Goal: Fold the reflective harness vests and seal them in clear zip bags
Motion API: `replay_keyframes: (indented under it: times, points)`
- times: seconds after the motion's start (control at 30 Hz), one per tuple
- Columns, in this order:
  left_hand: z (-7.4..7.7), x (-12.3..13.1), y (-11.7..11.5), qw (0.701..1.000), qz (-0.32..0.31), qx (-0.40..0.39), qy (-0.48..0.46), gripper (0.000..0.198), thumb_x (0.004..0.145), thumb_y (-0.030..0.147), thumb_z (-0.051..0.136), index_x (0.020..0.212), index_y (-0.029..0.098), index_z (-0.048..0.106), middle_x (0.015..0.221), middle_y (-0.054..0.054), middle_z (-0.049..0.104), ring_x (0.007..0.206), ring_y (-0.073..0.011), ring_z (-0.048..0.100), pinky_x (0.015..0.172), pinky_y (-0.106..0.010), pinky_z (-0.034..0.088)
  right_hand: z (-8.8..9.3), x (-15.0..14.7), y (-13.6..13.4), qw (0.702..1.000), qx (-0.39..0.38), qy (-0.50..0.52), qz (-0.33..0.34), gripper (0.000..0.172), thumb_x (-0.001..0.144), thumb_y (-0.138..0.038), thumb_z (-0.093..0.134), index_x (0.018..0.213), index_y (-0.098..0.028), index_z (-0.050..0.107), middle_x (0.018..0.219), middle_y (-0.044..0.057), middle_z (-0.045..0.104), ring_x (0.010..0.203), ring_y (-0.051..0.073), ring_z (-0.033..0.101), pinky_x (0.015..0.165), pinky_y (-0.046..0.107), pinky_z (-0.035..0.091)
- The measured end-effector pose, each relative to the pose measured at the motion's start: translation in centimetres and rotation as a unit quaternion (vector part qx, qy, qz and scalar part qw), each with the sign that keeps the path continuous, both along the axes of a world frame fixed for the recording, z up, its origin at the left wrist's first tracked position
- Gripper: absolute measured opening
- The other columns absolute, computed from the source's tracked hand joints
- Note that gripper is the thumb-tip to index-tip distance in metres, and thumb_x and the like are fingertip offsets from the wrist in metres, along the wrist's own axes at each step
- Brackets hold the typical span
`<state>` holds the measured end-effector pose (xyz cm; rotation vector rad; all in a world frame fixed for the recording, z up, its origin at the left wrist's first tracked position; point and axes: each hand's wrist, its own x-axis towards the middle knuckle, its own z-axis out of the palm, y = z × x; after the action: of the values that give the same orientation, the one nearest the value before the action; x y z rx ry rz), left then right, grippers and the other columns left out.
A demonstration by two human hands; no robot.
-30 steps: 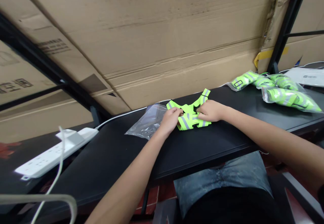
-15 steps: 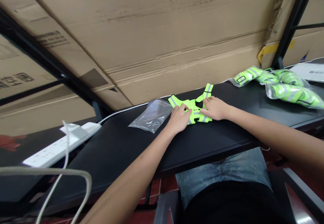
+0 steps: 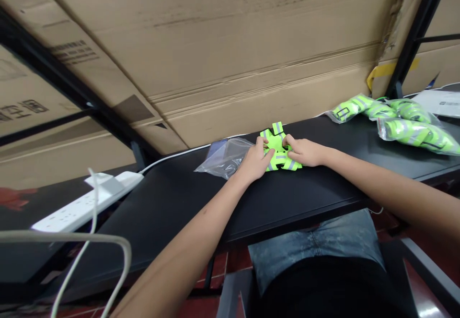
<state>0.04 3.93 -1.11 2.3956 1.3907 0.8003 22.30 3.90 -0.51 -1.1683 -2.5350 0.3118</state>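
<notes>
The vest's (image 3: pixel 276 144) two upper straps have come inward, and the clear bag (image 3: pixel 220 162) has slid closer to the left hand (image 3: pixel 256 159). The vest lies between the hands, both with bent fingers on it; whether either pinches the cloth I cannot tell. Folding looks partly done: straps are gathered, but the ends stick out beyond the fingers. One loose vest, one clear bag beside the left hand, and apparently four filled bags (image 3: pixel 419 134) beyond the right hand (image 3: pixel 305 152).

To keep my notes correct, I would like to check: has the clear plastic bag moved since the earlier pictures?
Yes. The clear plastic bag has shifted to the right, farther from the white power strip.
</notes>
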Motion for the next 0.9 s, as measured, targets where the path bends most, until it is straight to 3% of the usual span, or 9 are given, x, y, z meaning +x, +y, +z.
replay_keyframes:
  times: [0.13,0.27,0.37,0.47,0.57,0.63,0.77,0.9]
  points:
    - [0.3,0.0,-0.5,0.997,0.003,0.073,0.028,0.016,0.094,0.033,0.052,0.103,0.02,0.053,0.111,-0.01,0.058,0.094,-0.0219,0.061,0.086,-0.037,0.048,-0.3,0.2,0.0,0.998,0.038,0.043,0.032,0.019,0.092,-0.028,0.042,0.102,-0.018,0.054,0.109,0.013,0.062,0.088,0.023,0.06,0.079,0.038,0.047]
    - [0.7,0.1,-0.7,0.995,-0.008,0.075,0.068,0.017,0.095,0.031,0.052,0.082,0.02,0.057,0.084,-0.004,0.059,0.083,-0.0203,0.059,0.079,-0.034,0.046,-0.9,0.3,0.4,0.988,0.106,0.107,0.046,0.024,0.094,-0.035,0.049,0.088,-0.017,0.064,0.132,0.016,0.049,0.114,0.026,0.055,0.093,0.038,0.046]
    - [1.0,0.1,-1.4,0.994,-0.012,0.065,0.087,0.03,0.098,0.035,0.048,0.073,0.02,0.057,0.072,-0.003,0.057,0.074,-0.0196,0.058,0.075,-0.034,0.045,-0.8,0.4,0.1,0.985,0.148,0.088,0.025,0.036,0.096,-0.043,0.05,0.08,-0.017,0.069,0.11,0.014,0.058,0.101,0.024,0.058,0.088,0.038,0.046]
    - [1.3,-0.1,-2.4,0.994,-0.035,0.052,0.093,0.032,0.098,0.041,0.046,0.078,0.02,0.06,0.077,-0.004,0.061,0.077,-0.021,0.06,0.076,-0.035,0.046,-0.4,0.9,-0.8,0.99,0.134,0.036,0.036,0.046,0.095,-0.055,0.05,0.087,-0.016,0.073,0.086,0.009,0.062,0.085,0.022,0.06,0.079,0.036,0.047]
    - [1.4,-0.5,-2.9,0.994,-0.064,0.047,0.077,0.024,0.091,0.043,0.056,0.09,0.02,0.06,0.093,-0.005,0.062,0.088,-0.0227,0.06,0.08,-0.036,0.047,-0.1,1.5,-1.8,0.988,0.131,0.016,0.078,0.056,0.083,-0.063,0.065,0.103,-0.013,0.074,0.093,0.012,0.066,0.091,0.027,0.063,0.083,0.038,0.049]
    - [1.4,-0.6,-2.7,0.994,-0.077,0.05,0.052,0.021,0.089,0.041,0.059,0.09,0.02,0.058,0.095,-0.004,0.059,0.09,-0.0217,0.059,0.083,-0.036,0.047,0.1,1.9,-2.3,0.987,0.131,0.013,0.091,0.057,0.081,-0.059,0.069,0.111,-0.011,0.073,0.099,0.014,0.067,0.094,0.028,0.064,0.086,0.04,0.05]
    - [1.1,-0.5,-2.0,0.993,-0.097,0.065,0.0,0.017,0.087,0.035,0.06,0.082,0.021,0.054,0.092,-0.002,0.054,0.088,-0.0189,0.057,0.087,-0.034,0.046,0.4,2.0,-2.7,0.985,0.141,-0.026,0.1,0.041,0.087,-0.043,0.064,0.111,-0.01,0.072,0.097,0.015,0.067,0.09,0.028,0.065,0.085,0.041,0.052]
    - [1.1,-0.4,-2.0,0.992,-0.116,0.058,0.006,0.028,0.084,0.046,0.066,0.088,0.021,0.053,0.096,-0.003,0.055,0.091,-0.0201,0.057,0.086,-0.034,0.047,0.5,2.1,-2.9,0.981,0.151,-0.062,0.105,0.049,0.084,-0.035,0.065,0.124,-0.006,0.063,0.102,0.018,0.067,0.092,0.029,0.065,0.083,0.041,0.053]
